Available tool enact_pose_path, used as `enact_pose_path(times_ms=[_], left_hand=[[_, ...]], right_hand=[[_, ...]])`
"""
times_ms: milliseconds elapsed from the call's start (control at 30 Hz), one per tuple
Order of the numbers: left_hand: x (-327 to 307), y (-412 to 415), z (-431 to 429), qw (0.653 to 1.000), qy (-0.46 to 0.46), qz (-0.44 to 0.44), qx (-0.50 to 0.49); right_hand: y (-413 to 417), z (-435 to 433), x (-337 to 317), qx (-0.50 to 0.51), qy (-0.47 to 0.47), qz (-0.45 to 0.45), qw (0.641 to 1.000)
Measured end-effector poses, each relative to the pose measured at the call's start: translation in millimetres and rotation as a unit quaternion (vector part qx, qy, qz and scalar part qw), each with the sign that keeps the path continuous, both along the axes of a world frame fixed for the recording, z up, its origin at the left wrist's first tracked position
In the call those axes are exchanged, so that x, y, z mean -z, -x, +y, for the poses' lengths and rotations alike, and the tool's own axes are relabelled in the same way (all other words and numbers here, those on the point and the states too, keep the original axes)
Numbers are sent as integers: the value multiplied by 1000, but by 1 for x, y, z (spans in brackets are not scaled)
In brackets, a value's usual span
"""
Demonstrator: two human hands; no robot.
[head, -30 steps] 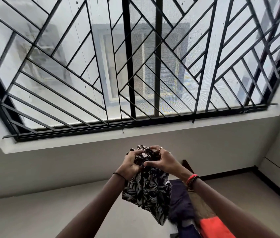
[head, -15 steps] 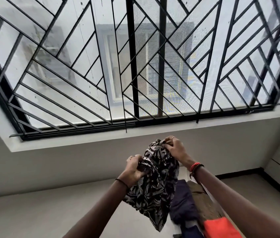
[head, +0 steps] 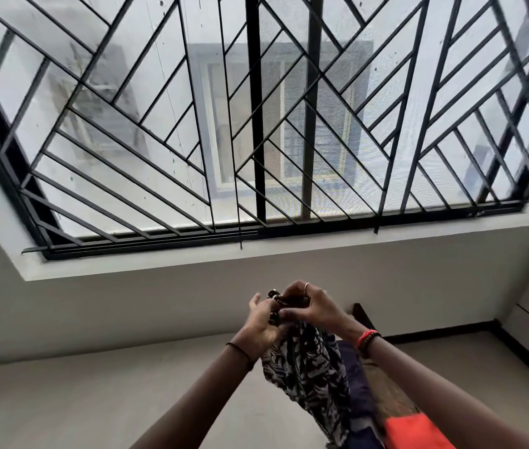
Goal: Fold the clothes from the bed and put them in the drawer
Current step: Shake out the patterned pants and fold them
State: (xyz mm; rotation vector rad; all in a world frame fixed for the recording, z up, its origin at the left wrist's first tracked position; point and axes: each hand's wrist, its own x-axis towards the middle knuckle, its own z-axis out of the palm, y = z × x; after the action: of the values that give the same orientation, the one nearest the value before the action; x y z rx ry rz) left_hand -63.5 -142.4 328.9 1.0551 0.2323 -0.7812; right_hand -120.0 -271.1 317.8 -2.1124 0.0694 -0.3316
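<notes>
Nearest, an orange cloth [head: 418, 431] and a dark navy garment [head: 354, 377] lie along the left edge of a brown surface [head: 389, 387], apparently awaiting folding. Above them the black-and-white leaf-print fabric garment [head: 308, 377] hangs clear of that surface, raised so its length drops free, presumably to find an edge for the first fold. The left hand [head: 264, 322] and right hand [head: 311, 307] meet at its bunched top, fingers curled and clamped on the cloth. Beyond stand a pale wall and a black metal window grille [head: 256, 124].
</notes>
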Motion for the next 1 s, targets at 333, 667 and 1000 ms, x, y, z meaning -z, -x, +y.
enact_pose_path(times_ms=[333,667,1000], left_hand=[[7,-4,7,999,4,10,46],[20,-22,37,806,-287,-438,276],[-3,-19,32,420,-439,-734,303]], right_hand=[[14,-2,13,-87,0,68,994],[8,9,17,86,-11,-15,996],[9,6,4,63,-57,4,996]])
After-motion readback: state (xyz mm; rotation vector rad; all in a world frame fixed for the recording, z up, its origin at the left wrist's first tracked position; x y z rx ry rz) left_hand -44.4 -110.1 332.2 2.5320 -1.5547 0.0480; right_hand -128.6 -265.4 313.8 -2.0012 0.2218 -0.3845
